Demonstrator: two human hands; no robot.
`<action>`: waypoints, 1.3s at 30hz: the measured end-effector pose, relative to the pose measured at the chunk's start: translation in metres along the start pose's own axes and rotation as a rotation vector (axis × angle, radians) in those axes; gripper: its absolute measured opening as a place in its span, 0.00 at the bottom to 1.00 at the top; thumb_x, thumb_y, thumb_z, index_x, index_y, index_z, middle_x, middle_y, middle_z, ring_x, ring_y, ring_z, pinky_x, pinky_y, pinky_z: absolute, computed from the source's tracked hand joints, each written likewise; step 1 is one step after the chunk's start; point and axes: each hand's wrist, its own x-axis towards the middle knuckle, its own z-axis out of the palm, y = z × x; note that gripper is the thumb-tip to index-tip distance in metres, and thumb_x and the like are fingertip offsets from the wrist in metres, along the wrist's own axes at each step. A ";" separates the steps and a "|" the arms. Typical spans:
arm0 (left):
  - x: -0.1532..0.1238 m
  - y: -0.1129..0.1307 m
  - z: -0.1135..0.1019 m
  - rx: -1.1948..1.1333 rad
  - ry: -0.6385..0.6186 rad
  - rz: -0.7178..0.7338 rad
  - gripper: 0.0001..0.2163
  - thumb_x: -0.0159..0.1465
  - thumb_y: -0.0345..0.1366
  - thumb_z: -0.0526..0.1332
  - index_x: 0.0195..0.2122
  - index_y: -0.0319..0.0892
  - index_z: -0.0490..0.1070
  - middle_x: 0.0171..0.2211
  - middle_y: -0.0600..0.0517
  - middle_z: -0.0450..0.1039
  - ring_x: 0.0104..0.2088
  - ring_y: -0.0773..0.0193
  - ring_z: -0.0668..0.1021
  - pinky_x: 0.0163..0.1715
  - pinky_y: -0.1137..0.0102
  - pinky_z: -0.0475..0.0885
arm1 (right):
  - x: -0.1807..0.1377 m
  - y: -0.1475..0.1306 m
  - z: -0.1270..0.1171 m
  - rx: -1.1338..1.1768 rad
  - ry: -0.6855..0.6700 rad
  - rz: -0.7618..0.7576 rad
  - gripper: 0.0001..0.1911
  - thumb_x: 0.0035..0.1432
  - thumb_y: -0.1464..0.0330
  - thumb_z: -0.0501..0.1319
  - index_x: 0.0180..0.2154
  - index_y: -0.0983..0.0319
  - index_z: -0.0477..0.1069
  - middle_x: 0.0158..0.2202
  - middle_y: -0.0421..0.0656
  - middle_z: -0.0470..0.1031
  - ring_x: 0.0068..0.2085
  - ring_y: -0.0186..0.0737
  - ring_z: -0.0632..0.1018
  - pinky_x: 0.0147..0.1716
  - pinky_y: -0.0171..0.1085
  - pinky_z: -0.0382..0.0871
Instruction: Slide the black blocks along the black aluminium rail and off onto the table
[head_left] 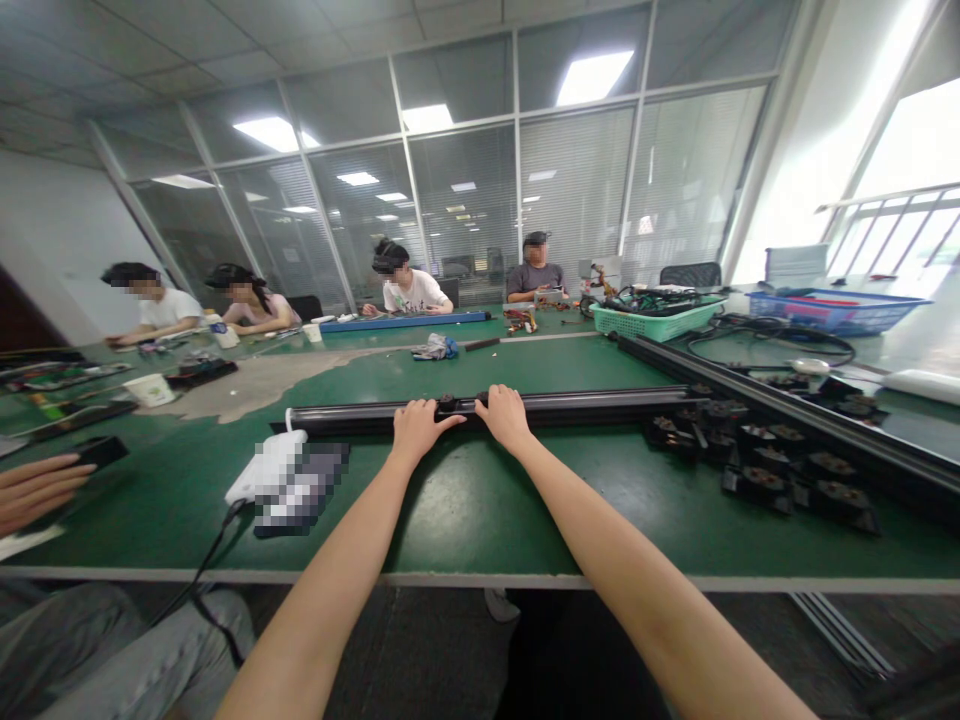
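A long black rail (pixel 352 415) lies across the green table in front of me, with a small dark part (pixel 448 403) on it near the middle. My left hand (pixel 421 430) curls its fingers over the rail just left of that part, its thumb pointing right along the near side. On the other side of the part, my right hand (pixel 505 415) grips the rail, fingers over its top and thumb toward the left. The fingertips on the far side are hidden. A white device (pixel 266 465) with a black cable sits by the rail's left end, beside a dark blurred object (pixel 304 495).
Several black brackets (pixel 765 470) lie at the right, beside another long black rail (pixel 787 430). Behind are a green basket (pixel 660 318) and a blue basket (pixel 840 312). Another person's hand (pixel 41 490) holds a black object at the left. Several people sit across the table.
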 end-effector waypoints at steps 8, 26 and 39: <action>0.000 0.000 -0.001 0.016 0.008 0.007 0.32 0.62 0.68 0.51 0.43 0.42 0.75 0.46 0.41 0.78 0.50 0.47 0.75 0.47 0.60 0.66 | 0.000 0.003 0.000 -0.004 0.002 0.005 0.14 0.67 0.63 0.56 0.45 0.68 0.71 0.46 0.56 0.76 0.51 0.50 0.74 0.54 0.43 0.64; 0.000 -0.001 -0.002 0.001 0.006 0.004 0.32 0.62 0.68 0.51 0.42 0.43 0.75 0.46 0.41 0.78 0.51 0.48 0.75 0.48 0.61 0.66 | -0.009 0.007 -0.009 -0.073 0.067 0.045 0.22 0.66 0.53 0.56 0.45 0.66 0.72 0.46 0.57 0.75 0.50 0.53 0.75 0.55 0.49 0.64; -0.001 -0.001 -0.007 0.000 -0.005 -0.016 0.31 0.64 0.67 0.49 0.41 0.44 0.75 0.47 0.41 0.78 0.51 0.49 0.75 0.47 0.61 0.66 | 0.006 0.006 -0.025 -0.158 -0.099 0.004 0.21 0.66 0.54 0.57 0.47 0.65 0.71 0.46 0.57 0.77 0.48 0.54 0.78 0.45 0.46 0.70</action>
